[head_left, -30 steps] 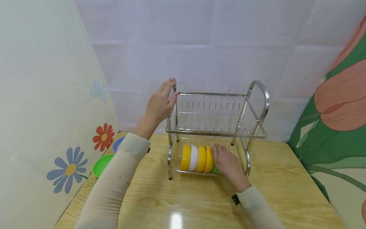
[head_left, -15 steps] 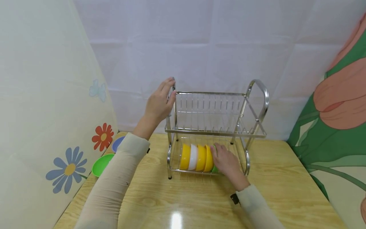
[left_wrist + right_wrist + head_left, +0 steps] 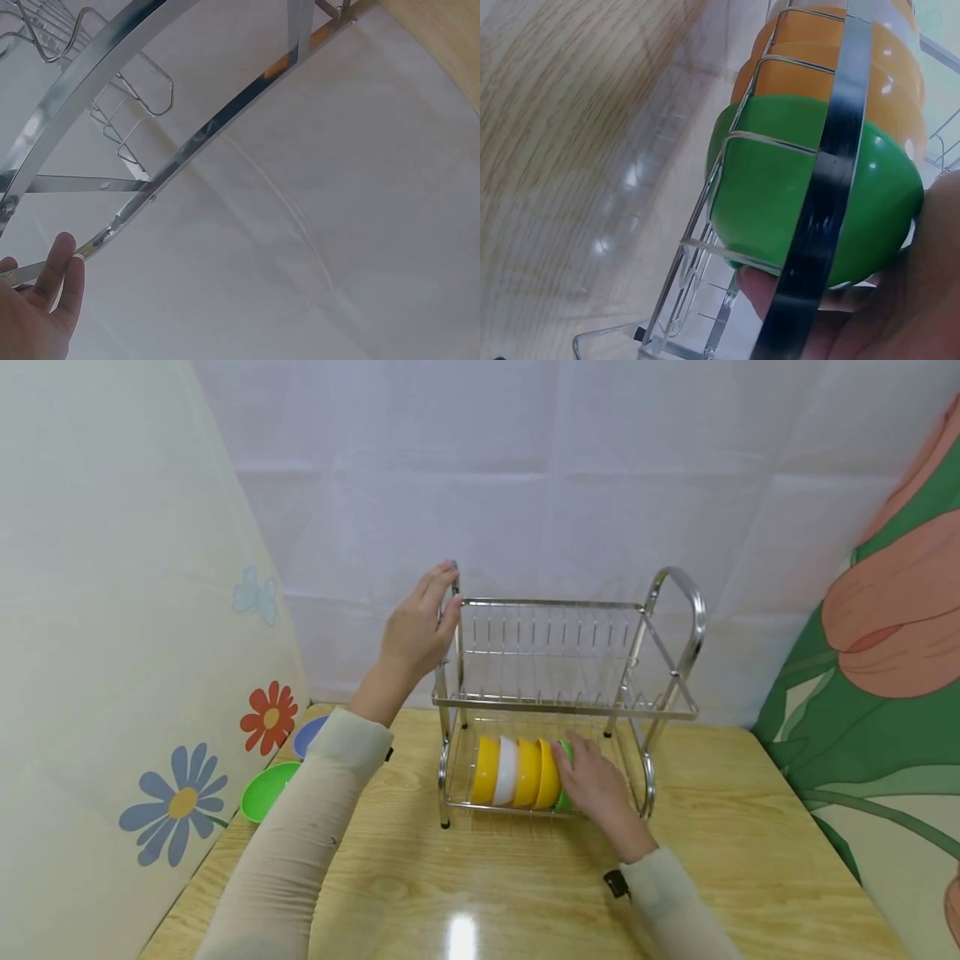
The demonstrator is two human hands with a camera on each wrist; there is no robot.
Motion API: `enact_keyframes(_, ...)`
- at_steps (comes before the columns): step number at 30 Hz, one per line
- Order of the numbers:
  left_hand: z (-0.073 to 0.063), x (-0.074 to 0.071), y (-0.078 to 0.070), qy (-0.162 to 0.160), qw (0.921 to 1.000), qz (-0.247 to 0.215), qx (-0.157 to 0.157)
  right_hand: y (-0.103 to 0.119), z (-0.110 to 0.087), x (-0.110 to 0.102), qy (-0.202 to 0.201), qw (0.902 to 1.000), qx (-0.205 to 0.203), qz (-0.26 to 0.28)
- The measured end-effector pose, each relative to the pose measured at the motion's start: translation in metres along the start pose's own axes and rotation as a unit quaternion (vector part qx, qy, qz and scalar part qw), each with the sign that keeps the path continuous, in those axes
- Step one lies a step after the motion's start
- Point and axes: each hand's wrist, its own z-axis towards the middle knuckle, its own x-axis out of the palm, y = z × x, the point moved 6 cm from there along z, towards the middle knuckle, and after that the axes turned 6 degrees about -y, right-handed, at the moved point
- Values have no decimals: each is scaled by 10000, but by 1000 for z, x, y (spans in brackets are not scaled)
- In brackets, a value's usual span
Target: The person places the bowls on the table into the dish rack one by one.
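Note:
A two-tier metal dish rack (image 3: 566, 704) stands on the table. At the top of its left side frame, my left hand (image 3: 418, 631) holds the bar; the left wrist view shows the fingers (image 3: 69, 289) bent around the metal. On the lower tier a row of bowls stands on edge: yellow bowls (image 3: 528, 774), a white bowl (image 3: 506, 772) among them, and a green bowl (image 3: 562, 800) at the right end. My right hand (image 3: 597, 783) grips the green bowl from the right and partly hides it. In the right wrist view, fingers curve around the green bowl (image 3: 787, 180) behind the rack's front rail.
A green dish (image 3: 264, 793) and a blue-purple dish (image 3: 306, 737) lie at the table's left edge, partly behind the left sleeve (image 3: 300, 843). The rack's upper tier overhangs the bowls. A white cloth wall (image 3: 375, 510) stands close behind.
The right hand's fingers have shifted slightly on the green bowl, so more of its rim shows. My left hand stays on the rack's bar.

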Motion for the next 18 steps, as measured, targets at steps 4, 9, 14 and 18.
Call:
enact_keyframes(4,0,1,0,-3,10000,29,16,0,-1,-1,54,9999,-18,-90)
enact_keyframes(9,0,3,-1,8,10000,73,11,-1,-2,-11,-107,9998,-116,-77)
enact_keyframes(14,1,3,-2,-53,10000,42,-29,3,-5,-31,-287,9991,-312,-46)
enact_keyframes(18,0,5,-3,-26,10000,70,-63,7,-11,-46,-377,9981,-484,75)
